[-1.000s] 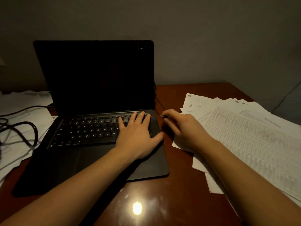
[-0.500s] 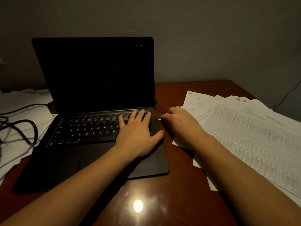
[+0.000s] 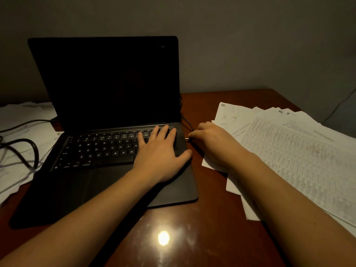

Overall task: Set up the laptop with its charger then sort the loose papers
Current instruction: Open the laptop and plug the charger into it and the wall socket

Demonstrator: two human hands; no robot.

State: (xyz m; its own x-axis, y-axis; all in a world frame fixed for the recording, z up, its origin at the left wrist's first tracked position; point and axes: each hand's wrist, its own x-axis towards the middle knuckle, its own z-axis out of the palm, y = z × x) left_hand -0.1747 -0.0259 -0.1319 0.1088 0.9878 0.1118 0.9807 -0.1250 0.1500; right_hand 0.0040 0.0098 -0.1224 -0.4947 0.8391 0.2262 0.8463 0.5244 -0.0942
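The matte black laptop (image 3: pixel 77 187) sits open on the left half of a glossy reddish-brown wooden table (image 3: pixel 212 228), its flat screen dark and upright, its base a thin slab with rounded corners. The left hand (image 3: pixel 159 160) lies flat on the right side of the keyboard, fingers straight and spread, thumb at the base's right edge. Just beside that edge the right hand (image 3: pixel 213 145) has its fingers curled, pinching the charger plug (image 3: pixel 186 138), whose small metal tip points at the laptop's side; whether it is seated cannot be told. A thin dark cord (image 3: pixel 188 123) curves from the plug back behind the screen. To the right, loose white papers (image 3: pixel 298 160) printed with dense tables lie fanned in an untidy overlapping heap under the right forearm. To the left, more papers (image 3: pixel 11 170) lie crumpled beneath a thick looping black cable (image 3: pixel 33 149). A round glare (image 3: pixel 163 237) shines on the polished wood.
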